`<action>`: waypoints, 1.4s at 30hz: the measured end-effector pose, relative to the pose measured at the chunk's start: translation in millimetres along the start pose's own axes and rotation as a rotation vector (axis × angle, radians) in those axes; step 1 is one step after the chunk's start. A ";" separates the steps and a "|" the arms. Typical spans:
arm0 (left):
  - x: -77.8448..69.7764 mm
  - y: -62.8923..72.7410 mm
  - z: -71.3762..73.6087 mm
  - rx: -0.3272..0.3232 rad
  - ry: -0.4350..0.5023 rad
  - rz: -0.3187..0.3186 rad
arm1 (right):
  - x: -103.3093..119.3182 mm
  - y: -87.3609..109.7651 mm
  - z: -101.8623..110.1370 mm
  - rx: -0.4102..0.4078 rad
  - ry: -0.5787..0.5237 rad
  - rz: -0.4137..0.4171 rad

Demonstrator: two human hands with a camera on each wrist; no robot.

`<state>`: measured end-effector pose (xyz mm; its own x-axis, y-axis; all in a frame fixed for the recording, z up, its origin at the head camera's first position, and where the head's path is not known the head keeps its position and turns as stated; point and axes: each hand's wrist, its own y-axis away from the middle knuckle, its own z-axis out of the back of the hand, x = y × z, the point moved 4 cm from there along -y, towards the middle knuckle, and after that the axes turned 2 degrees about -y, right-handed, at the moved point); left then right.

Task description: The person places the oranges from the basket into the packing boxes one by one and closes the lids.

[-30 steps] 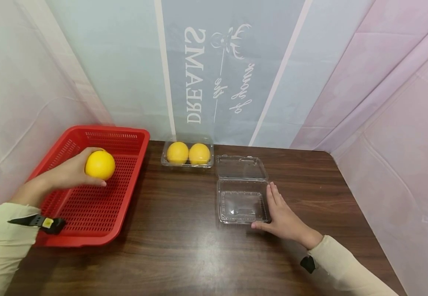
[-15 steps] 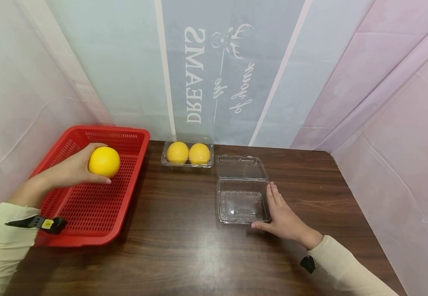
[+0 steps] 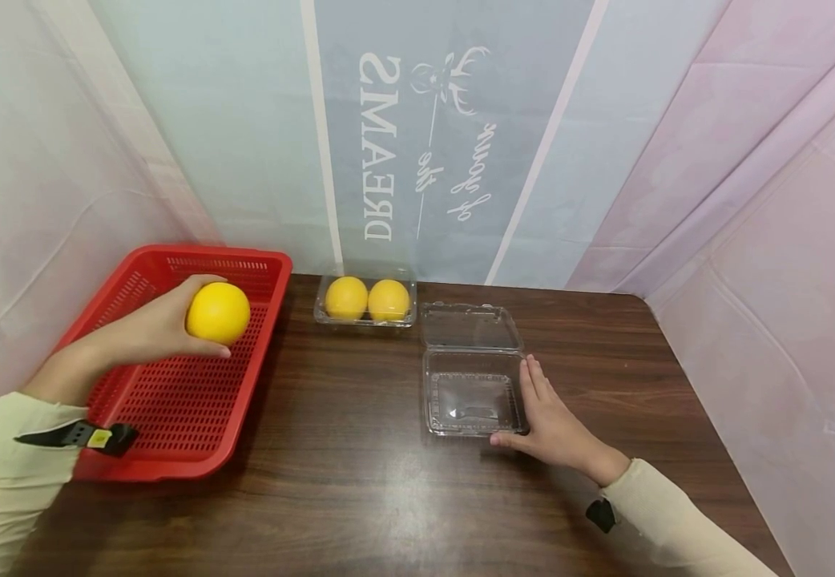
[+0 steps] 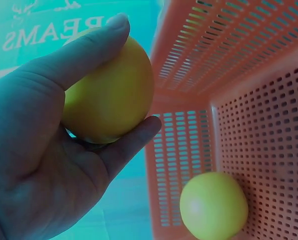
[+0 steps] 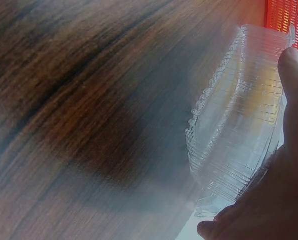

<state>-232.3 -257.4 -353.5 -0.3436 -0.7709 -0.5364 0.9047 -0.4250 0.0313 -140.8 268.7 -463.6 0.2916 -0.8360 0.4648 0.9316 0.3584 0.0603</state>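
In the head view my left hand (image 3: 154, 324) grips a yellow-skinned orange (image 3: 218, 314), thumb and fingers around it, above the red plastic basket (image 3: 240, 409). The left wrist view shows another orange (image 4: 214, 207) down in the basket, hidden behind my hand and arm in the head view. On the table, an open clear plastic clamshell box (image 3: 471, 434) lies with its lid (image 3: 471, 327) folded back toward the wall. My right hand (image 3: 558, 425) rests against the box's right side, fingers fairly straight along it and the thumb at the near corner. No fruit lies inside this box.
A second clear box (image 3: 365, 322) holding two oranges (image 3: 389, 300) stands by the back wall, between basket and open box. Printed cloth (image 3: 432, 160) hangs behind the dark wooden table (image 3: 360, 497) and along both sides.
My left hand has carried the orange a little to the right and slightly toward the back, still over the basket. The right hand and the open box have stayed in place.
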 end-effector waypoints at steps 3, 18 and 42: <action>-3.0 -1.3 -0.3 -0.003 0.001 -0.005 | -0.2 0.0 -0.1 0.000 -0.002 0.002; -23.2 -7.4 -3.4 -0.021 -0.042 0.016 | -0.2 -0.3 -0.4 0.002 0.003 -0.001; -56.5 -21.9 -16.4 0.021 0.004 -0.004 | -0.9 -0.2 -1.8 -0.012 -0.001 0.013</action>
<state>-228.5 -196.8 -337.7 -0.3459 -0.7672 -0.5402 0.8979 -0.4377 0.0466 -140.8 268.6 -465.6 0.3036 -0.8310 0.4662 0.9302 0.3645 0.0440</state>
